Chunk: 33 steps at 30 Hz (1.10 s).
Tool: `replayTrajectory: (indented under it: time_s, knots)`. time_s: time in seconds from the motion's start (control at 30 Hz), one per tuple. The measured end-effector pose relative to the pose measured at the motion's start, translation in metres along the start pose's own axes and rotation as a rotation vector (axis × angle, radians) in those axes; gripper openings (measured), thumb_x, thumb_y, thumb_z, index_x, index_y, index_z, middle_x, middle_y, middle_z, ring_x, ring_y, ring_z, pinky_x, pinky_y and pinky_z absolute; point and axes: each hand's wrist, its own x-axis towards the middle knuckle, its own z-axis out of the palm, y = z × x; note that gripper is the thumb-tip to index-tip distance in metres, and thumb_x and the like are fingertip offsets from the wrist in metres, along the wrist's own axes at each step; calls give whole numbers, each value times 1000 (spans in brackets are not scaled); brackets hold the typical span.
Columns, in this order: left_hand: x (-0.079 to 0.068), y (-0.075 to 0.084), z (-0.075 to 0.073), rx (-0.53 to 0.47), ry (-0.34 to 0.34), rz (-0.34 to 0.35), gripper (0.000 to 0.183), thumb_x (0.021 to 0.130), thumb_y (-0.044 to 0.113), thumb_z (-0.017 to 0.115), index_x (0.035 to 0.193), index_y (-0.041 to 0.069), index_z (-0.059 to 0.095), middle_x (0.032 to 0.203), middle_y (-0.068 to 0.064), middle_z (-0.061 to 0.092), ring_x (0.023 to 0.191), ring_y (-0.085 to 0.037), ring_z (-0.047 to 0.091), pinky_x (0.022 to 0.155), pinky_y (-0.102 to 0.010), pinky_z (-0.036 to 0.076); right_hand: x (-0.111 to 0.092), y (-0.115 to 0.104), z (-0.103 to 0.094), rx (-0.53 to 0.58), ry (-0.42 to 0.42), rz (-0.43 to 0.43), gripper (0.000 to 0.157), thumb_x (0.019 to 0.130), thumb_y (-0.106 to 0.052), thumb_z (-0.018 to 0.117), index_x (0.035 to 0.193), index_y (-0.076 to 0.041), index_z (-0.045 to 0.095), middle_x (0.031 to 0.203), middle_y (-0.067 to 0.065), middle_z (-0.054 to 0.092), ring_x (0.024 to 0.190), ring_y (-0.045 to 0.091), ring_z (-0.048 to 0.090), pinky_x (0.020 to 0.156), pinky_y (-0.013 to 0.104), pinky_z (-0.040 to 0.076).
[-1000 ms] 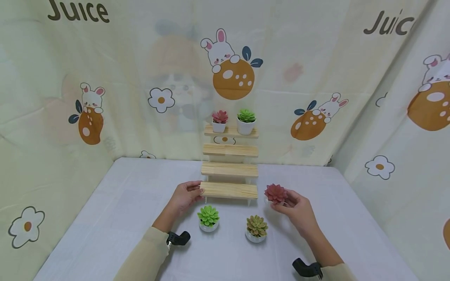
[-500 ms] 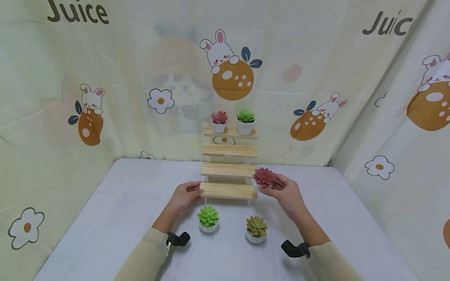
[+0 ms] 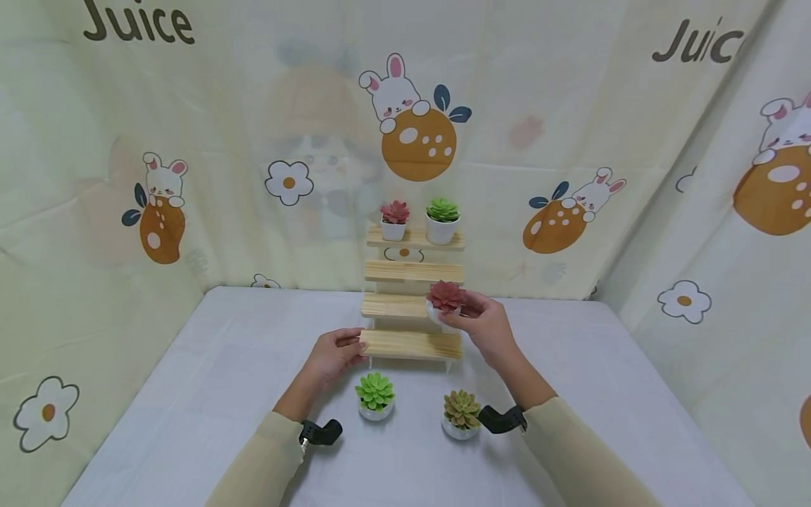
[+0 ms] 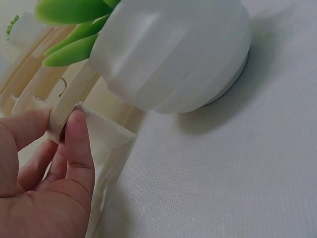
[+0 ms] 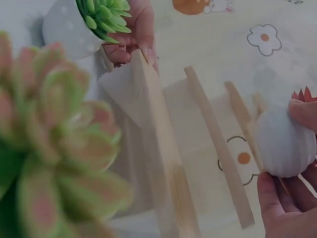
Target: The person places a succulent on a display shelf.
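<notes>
My left hand [image 3: 331, 358] pinches the left end of the lowest board of a stepped wooden display shelf [image 3: 412, 344]; the left wrist view shows thumb and fingers on the board's end [image 4: 74, 99]. A red succulent [image 3: 446, 296] in a round white pot [image 5: 285, 141] is in my right hand [image 3: 486, 329], gripped from the right. It is at the right part of the second board from the bottom; whether the pot touches the wood I cannot tell. In front of the shelf stand a bright green succulent [image 3: 375, 393] and an olive-green, reddish-tipped one [image 3: 462, 410], both in white pots.
On the top board are a small potted red succulent [image 3: 394, 220] and a potted green one [image 3: 442, 221]. A white cloth covers the table [image 3: 253, 394]. Behind the shelf hangs a printed curtain [image 3: 304, 105]. Each wrist wears a black camera mount [image 3: 322, 432].
My right hand has carried the red succulent leftward and up, from right of the lowest board to the second board from the bottom. The left hand keeps its grip on the shelf.
</notes>
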Motion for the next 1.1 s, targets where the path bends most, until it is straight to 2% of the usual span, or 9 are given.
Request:
replayTrajectory:
  time_s: [0.23, 0.43, 0.67, 0.93, 1.1]
  knots:
    - [-1, 1, 0, -5, -9, 9, 42, 96, -2, 66, 137, -5, 58, 115, -18, 68, 91, -16, 69, 83, -30, 65, 17, -14, 19, -4, -13, -5, 60, 82, -15, 87, 137, -7, 63, 131, 13, 67, 108, 15, 63, 82, 15, 58]
    - [-1, 1, 0, -3, -7, 10, 42, 96, -1, 67, 137, -5, 58, 116, -18, 67, 91, -16, 69, 83, -32, 65, 32, -26, 31, -12, 12, 19, 58, 81, -16, 87, 135, -10, 66, 129, 14, 69, 112, 19, 65, 80, 20, 60]
    - [0, 1, 0, 1, -6, 13, 42, 96, -2, 67, 137, -6, 58, 116, -19, 67, 89, -15, 70, 82, -30, 65, 49, -35, 45, -24, 25, -33, 54, 81, -18, 87, 131, -8, 69, 123, 14, 71, 104, 16, 64, 77, 18, 57]
    - [-1, 1, 0, -16, -8, 16, 41, 96, -4, 65, 137, -7, 58, 114, -18, 67, 89, -16, 69, 80, -29, 65, 65, -37, 60, -44, 42, -98, 51, 80, -17, 89, 126, -5, 72, 120, 15, 74, 106, 19, 69, 80, 17, 58]
    - [-1, 2, 0, -4, -1, 15, 41, 96, -3, 66, 136, -7, 58, 114, -19, 67, 89, -16, 69, 81, -30, 65, 74, -37, 68, -85, 31, -124, 49, 81, -19, 89, 124, -5, 72, 119, 14, 75, 110, 22, 70, 88, 25, 61]
